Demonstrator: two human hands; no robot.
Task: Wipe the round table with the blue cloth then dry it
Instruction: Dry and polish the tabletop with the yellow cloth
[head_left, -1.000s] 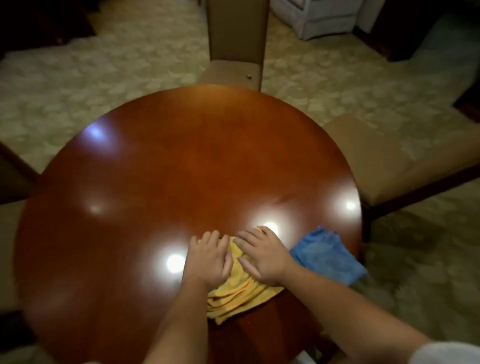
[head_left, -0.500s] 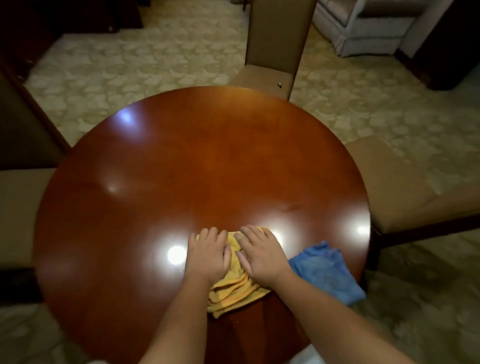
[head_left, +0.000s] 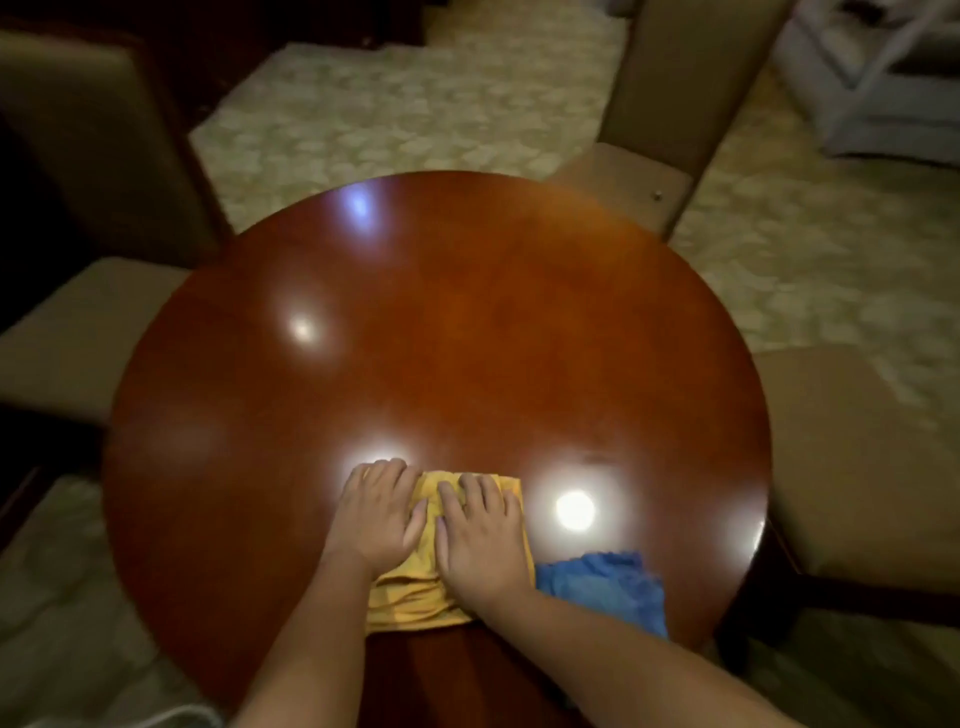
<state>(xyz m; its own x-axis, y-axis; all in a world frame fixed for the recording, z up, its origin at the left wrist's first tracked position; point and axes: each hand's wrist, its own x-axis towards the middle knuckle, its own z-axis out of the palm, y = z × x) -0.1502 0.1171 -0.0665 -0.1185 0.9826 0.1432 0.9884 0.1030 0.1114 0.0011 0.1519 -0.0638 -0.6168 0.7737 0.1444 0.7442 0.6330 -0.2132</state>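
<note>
We press our left hand (head_left: 376, 517) and right hand (head_left: 480, 535) flat, fingers straight and together, on the yellow cloth (head_left: 415, 597) at the round table's (head_left: 467, 322) near edge. The blue cloth (head_left: 605, 587) lies crumpled just right of the yellow one.

Dim, motion-blurred view; bright lamp glare spots the glossy table (head_left: 467, 322).

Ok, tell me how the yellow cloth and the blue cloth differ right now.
The yellow cloth lies flattened under both palms, left hand and right hand pressing on it with straight fingers; the blue cloth lies bunched and no hand presses on it. The yellow one sits in front of the person, the blue one to its right, by the right forearm. Both rest near the near edge of the round table.
</note>
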